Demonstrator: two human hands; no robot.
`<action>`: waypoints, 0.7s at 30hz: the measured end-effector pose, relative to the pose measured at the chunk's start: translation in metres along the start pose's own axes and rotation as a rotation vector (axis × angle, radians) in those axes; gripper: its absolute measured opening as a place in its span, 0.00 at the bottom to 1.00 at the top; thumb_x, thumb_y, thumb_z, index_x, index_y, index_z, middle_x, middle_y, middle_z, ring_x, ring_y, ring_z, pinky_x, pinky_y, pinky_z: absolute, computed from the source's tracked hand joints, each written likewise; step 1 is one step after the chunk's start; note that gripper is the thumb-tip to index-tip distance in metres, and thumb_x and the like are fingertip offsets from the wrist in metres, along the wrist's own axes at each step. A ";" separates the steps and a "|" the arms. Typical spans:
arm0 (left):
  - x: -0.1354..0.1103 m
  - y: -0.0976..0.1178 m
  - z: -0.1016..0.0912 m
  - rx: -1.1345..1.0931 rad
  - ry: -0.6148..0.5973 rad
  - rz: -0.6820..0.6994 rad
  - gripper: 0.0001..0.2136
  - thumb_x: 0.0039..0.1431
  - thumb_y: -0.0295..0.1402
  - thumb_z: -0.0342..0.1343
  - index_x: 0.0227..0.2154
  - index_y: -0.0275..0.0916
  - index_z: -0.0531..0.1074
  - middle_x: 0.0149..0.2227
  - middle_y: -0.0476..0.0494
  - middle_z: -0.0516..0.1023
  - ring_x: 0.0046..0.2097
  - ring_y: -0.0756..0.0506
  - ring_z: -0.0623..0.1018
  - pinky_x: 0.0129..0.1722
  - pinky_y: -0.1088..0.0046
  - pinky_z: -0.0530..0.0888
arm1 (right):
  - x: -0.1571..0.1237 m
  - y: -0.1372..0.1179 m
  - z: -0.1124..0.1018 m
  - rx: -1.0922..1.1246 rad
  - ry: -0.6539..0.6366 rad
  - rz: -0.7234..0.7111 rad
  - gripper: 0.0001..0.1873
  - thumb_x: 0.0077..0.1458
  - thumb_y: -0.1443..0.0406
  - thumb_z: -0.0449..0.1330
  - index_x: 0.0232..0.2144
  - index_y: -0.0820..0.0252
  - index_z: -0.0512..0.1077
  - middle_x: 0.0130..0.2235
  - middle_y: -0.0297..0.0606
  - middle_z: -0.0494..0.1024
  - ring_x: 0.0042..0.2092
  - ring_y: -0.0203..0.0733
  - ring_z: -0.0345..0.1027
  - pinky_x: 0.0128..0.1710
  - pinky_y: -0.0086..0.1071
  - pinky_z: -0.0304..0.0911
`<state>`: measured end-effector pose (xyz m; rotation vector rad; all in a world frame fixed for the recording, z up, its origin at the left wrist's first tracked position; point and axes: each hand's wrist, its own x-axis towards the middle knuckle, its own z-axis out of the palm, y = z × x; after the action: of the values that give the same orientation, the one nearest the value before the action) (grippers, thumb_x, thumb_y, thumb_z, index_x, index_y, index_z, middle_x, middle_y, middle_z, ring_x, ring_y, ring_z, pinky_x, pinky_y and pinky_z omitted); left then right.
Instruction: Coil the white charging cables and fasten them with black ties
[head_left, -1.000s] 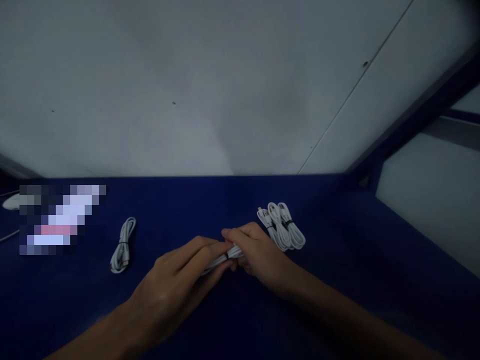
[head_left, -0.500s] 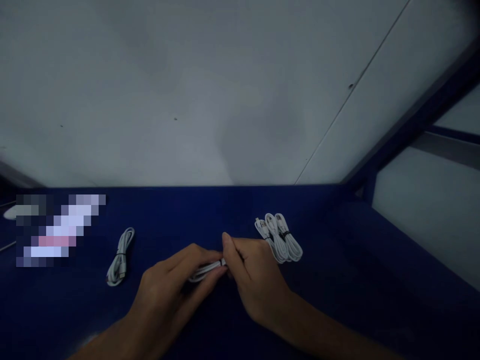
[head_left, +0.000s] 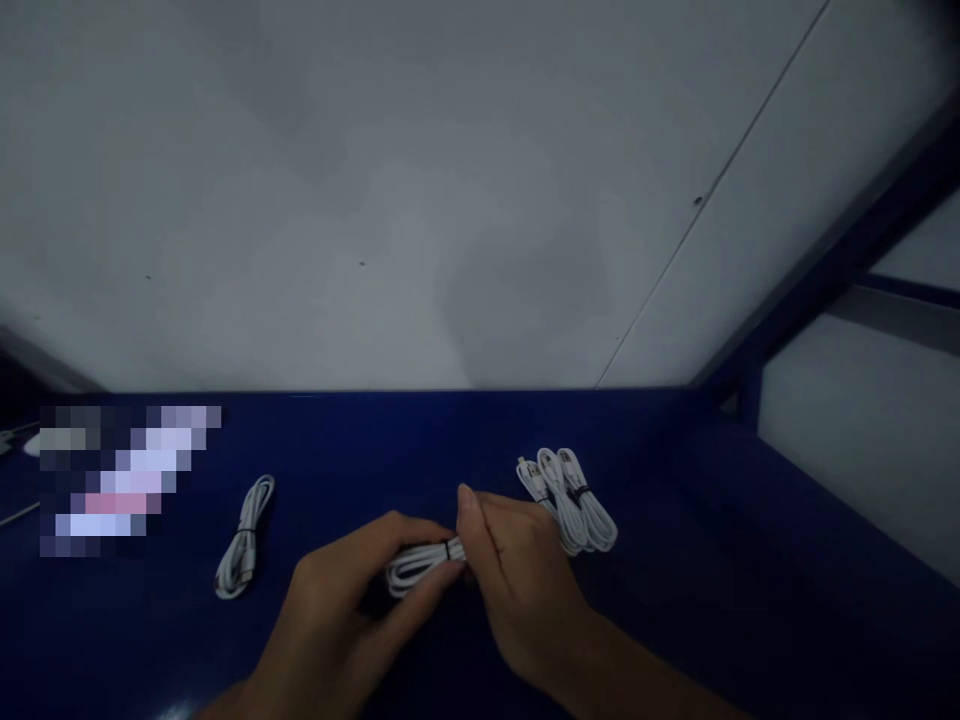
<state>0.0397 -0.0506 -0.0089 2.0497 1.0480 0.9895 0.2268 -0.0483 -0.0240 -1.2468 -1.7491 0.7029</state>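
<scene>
A coiled white cable (head_left: 414, 568) with a dark tie round its middle is between my two hands, just above or on the blue table. My left hand (head_left: 352, 590) grips the coil from the left, thumb below and fingers above. Closed at the coil's right end is my right hand (head_left: 517, 580), thumb pressed against the curled index finger near the tie. That end of the cable is hidden behind the right fingers.
Several tied white cable bundles (head_left: 574, 505) lie side by side beyond my right hand. One more bundle (head_left: 246, 540) rests to the left on the blue table (head_left: 360, 450). A pixelated bright object (head_left: 142, 470) is at far left. A pale wall (head_left: 375, 200) rises behind.
The whole view has shifted, so things sit slightly lower in it. More of the held coil shows between my hands; both hands keep their hold.
</scene>
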 end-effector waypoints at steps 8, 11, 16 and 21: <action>-0.001 0.000 -0.004 -0.011 -0.033 -0.017 0.09 0.74 0.38 0.61 0.51 0.50 0.84 0.42 0.48 0.90 0.40 0.43 0.88 0.40 0.73 0.83 | 0.004 -0.005 -0.008 -0.094 -0.019 -0.019 0.25 0.79 0.59 0.45 0.26 0.55 0.62 0.25 0.32 0.71 0.26 0.37 0.63 0.29 0.35 0.53; 0.002 -0.001 -0.004 -0.057 -0.005 -0.082 0.08 0.73 0.40 0.62 0.48 0.50 0.85 0.44 0.50 0.90 0.41 0.44 0.89 0.41 0.74 0.84 | 0.003 -0.002 -0.005 -0.175 -0.007 -0.128 0.22 0.78 0.63 0.45 0.28 0.55 0.63 0.27 0.32 0.71 0.25 0.36 0.63 0.28 0.34 0.54; 0.001 -0.005 0.002 -0.009 -0.003 -0.014 0.07 0.68 0.37 0.67 0.48 0.52 0.84 0.41 0.52 0.90 0.39 0.45 0.90 0.41 0.76 0.84 | -0.002 0.007 -0.001 -0.096 -0.024 -0.053 0.26 0.78 0.61 0.44 0.24 0.55 0.59 0.22 0.31 0.68 0.22 0.34 0.60 0.25 0.33 0.51; -0.002 -0.010 0.004 0.053 -0.084 -0.016 0.06 0.72 0.38 0.63 0.48 0.53 0.82 0.39 0.52 0.89 0.38 0.45 0.89 0.39 0.76 0.84 | -0.007 0.009 -0.005 -0.007 -0.072 -0.011 0.25 0.77 0.62 0.45 0.24 0.55 0.59 0.22 0.30 0.67 0.22 0.34 0.60 0.24 0.32 0.51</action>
<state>0.0385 -0.0482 -0.0192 2.1038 1.0550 0.8688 0.2358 -0.0524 -0.0314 -1.2294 -1.8170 0.7444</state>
